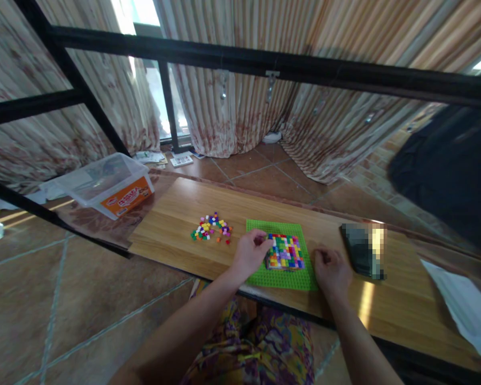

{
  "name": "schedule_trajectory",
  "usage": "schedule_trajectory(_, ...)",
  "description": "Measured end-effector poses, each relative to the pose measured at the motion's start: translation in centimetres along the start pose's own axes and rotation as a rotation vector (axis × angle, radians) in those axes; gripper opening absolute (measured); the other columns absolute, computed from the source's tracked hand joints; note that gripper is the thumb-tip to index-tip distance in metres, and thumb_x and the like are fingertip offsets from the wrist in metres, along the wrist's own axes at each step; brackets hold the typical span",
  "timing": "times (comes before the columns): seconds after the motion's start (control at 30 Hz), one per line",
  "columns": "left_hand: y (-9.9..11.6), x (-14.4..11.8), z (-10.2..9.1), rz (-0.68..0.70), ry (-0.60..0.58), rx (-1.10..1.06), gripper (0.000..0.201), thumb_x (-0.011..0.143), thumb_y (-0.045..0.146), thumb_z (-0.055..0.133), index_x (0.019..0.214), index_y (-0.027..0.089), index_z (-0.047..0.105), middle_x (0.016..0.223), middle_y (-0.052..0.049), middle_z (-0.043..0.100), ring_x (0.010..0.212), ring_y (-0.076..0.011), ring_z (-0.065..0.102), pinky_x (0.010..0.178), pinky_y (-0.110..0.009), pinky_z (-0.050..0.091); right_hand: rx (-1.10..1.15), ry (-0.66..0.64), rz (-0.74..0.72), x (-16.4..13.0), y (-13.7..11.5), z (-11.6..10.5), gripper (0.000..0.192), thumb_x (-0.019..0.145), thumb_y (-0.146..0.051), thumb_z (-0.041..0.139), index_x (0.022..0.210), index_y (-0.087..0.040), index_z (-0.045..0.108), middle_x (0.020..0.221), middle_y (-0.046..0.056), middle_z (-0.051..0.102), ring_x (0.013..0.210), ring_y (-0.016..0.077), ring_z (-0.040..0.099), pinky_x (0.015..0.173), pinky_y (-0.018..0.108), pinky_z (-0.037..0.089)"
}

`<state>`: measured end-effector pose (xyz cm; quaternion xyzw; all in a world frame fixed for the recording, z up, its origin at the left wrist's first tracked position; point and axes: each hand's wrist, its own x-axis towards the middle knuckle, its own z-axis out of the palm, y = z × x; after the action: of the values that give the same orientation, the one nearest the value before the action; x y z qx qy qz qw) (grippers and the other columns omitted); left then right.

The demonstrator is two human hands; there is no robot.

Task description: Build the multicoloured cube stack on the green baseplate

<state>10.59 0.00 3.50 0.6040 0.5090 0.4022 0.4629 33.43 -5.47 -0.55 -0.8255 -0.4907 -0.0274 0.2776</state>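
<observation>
A green baseplate (281, 278) lies on the wooden table (176, 214), carrying a square block of many-coloured small bricks (286, 251). My left hand (249, 254) rests on the plate's left part, its fingertips pinched against the block's upper left corner; whether a brick sits between them is hidden. My right hand (332, 270) lies on the table at the plate's right edge, fingers curled, nothing visible in it. A loose pile of small coloured bricks (211, 228) lies to the left of the plate.
A dark flat object (358, 248) lies right of the plate. A clear plastic box with an orange label (108, 184) stands at the back left. White paper (463, 305) lies at the far right. A black metal frame (264, 61) crosses above the table.
</observation>
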Motion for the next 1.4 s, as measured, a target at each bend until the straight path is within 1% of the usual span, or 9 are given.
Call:
schedule_trajectory(0.13, -1.2, -1.3, -2.6, 0.076, 0.062, 0.026, 0.015, 0.083, 0.021, 0.053, 0.095, 0.016, 0.061, 0.080, -0.002, 0.066, 0.072, -0.0122, 0.061, 0.067, -0.025, 0.049, -0.005, 0.005, -0.018, 0.0, 0.2, 0.0, 0.034, 0.080, -0.038, 0.045, 0.087, -0.017, 0.071, 0.086, 0.008, 0.063, 0.067, 0.0156, 0.050, 0.060, 0.027, 0.032)
schedule_trajectory(0.2, -2.1, -2.0, -4.6, 0.118, 0.077, 0.147, 0.014, 0.082, 0.016, 0.052, 0.092, 0.017, 0.061, 0.082, -0.002, 0.066, 0.073, -0.0125, 0.061, 0.068, -0.025, 0.049, -0.012, 0.005, -0.025, 0.0, 0.2, 0.0, 0.034, 0.080, -0.038, 0.045, 0.087, -0.017, 0.070, 0.086, 0.008, 0.063, 0.068, 0.0157, 0.051, 0.061, 0.027, 0.033)
schedule_trajectory(0.3, -3.5, -2.6, -7.1, 0.155, 0.171, 0.346, 0.014, 0.079, 0.011, 0.053, 0.089, 0.017, 0.060, 0.086, -0.004, 0.065, 0.078, -0.0147, 0.061, 0.073, -0.028, 0.050, -0.020, 0.014, -0.028, 0.0, 0.2, 0.1, 0.034, 0.080, -0.038, 0.045, 0.087, -0.017, 0.070, 0.087, 0.008, 0.064, 0.069, 0.0162, 0.052, 0.062, 0.028, 0.034)
schedule_trajectory(0.4, -4.0, -2.7, -8.2, 0.167, 0.174, 0.511, 0.014, 0.079, 0.011, 0.051, 0.088, 0.017, 0.060, 0.089, -0.005, 0.063, 0.083, -0.0170, 0.060, 0.076, -0.030, 0.050, -0.024, 0.028, -0.035, 0.0, 0.3, 0.2, 0.035, 0.080, -0.038, 0.044, 0.087, -0.016, 0.071, 0.087, 0.008, 0.063, 0.069, 0.0166, 0.052, 0.061, 0.028, 0.034)
schedule_trajectory(0.6, -3.1, -2.5, -7.4, 0.106, 0.140, 0.769, 0.017, 0.083, 0.015, 0.051, 0.097, 0.017, 0.061, 0.097, -0.009, 0.061, 0.091, -0.0211, 0.059, 0.082, -0.033, 0.049, -0.020, 0.041, -0.063, 0.1, 0.2, 0.1, 0.034, 0.080, -0.037, 0.045, 0.085, -0.016, 0.071, 0.085, 0.008, 0.064, 0.069, 0.0168, 0.053, 0.061, 0.027, 0.035)
schedule_trajectory(0.77, -2.8, -2.5, -7.5, 0.086, 0.112, 0.797, 0.014, 0.086, 0.017, 0.047, 0.089, 0.016, 0.061, 0.096, -0.009, 0.061, 0.088, -0.0204, 0.059, 0.079, -0.032, 0.048, -0.011, 0.039, -0.049, 0.0, 0.1, 0.0, 0.033, 0.080, -0.037, 0.045, 0.085, -0.017, 0.071, 0.085, 0.007, 0.063, 0.068, 0.0160, 0.052, 0.060, 0.027, 0.034)
schedule_trajectory(0.93, -2.5, -2.7, -6.9, 0.145, 0.058, 0.586, 0.014, 0.087, 0.019, 0.047, 0.088, 0.016, 0.060, 0.088, -0.007, 0.063, 0.081, -0.0180, 0.060, 0.075, -0.030, 0.046, -0.009, 0.030, -0.031, -0.1, -0.1, -0.1, 0.033, 0.080, -0.037, 0.045, 0.086, -0.017, 0.071, 0.086, 0.007, 0.063, 0.068, 0.0158, 0.052, 0.060, 0.027, 0.034)
schedule_trajectory(1.13, -0.9, -3.0, -4.0, 0.127, -0.044, 0.278, 0.016, 0.086, 0.018, 0.048, 0.091, 0.017, 0.063, 0.084, -0.004, 0.067, 0.075, -0.0143, 0.061, 0.070, -0.026, 0.046, -0.005, 0.014, -0.001, -0.1, -0.4, -0.2, 0.032, 0.080, -0.037, 0.045, 0.086, -0.017, 0.070, 0.085, 0.006, 0.062, 0.065, 0.0142, 0.050, 0.060, 0.027, 0.033)
schedule_trajectory(1.4, 0.6, -2.0, -1.9, 0.093, -0.093, 0.162, 0.013, 0.083, 0.017, 0.050, 0.092, 0.018, 0.060, 0.082, -0.001, 0.067, 0.069, -0.0124, 0.060, 0.065, -0.024, 0.046, -0.007, 0.017, -0.001, 0.0, -0.3, -0.1, 0.031, 0.080, -0.036, 0.045, 0.084, -0.018, 0.070, 0.081, 0.005, 0.061, 0.064, 0.0136, 0.047, 0.060, 0.027, 0.031)
